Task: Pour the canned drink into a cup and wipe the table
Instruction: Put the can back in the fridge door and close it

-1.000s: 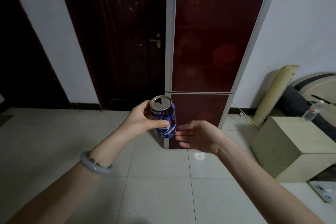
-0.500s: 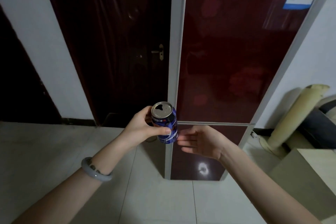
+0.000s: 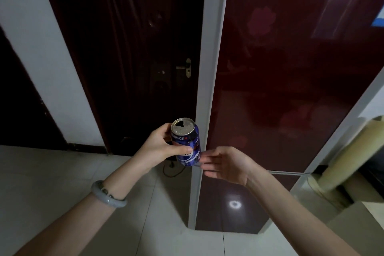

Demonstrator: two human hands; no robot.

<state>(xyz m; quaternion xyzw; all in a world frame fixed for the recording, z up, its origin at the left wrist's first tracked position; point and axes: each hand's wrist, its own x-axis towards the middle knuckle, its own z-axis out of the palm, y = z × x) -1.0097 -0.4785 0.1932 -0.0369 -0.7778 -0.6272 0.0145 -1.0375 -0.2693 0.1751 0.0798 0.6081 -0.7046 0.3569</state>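
Nearing the fridge point(image 3: 291, 89), the opened can point(image 3: 188, 145) is still clasped by the left hand point(image 3: 159, 149), right hand point(image 3: 226, 165) spread beside; pouring not begun.

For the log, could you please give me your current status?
Left hand grips can, top open. Right hand open beside it. Fridge close ahead.

Shiny metal can point(image 3: 186, 143), glossy dark-red fridge door point(image 3: 291, 89), smooth pale floor tiles point(image 3: 52, 172), polished stone-like bangle point(image 3: 108, 194).
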